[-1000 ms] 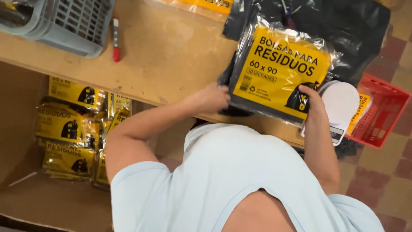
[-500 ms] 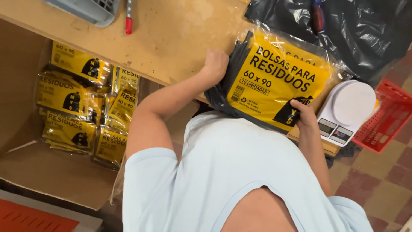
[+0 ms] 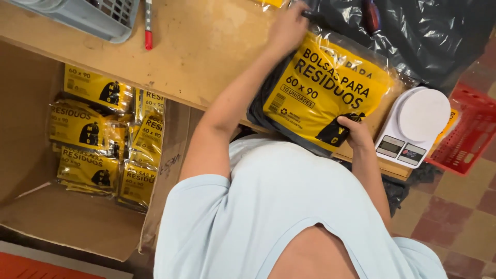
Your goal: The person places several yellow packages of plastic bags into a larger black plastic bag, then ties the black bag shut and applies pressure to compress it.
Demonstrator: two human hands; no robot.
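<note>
Yellow packet of bags [image 3: 323, 98] lies between 2 hands: left hand [image 3: 288, 27] fingers grip its top, right hand [image 3: 353, 132] fingers its bottom.

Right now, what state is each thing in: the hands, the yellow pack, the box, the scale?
Left hand: on the far edge of the yellow pack, fingers curled.
Right hand: grip on the pack's near corner.
Yellow pack: flat on the table, held at both ends.
Box: open, several yellow packs inside.
Scale: nothing on its plate; display too small to read.
Marker: lying on the table, capped.
</note>
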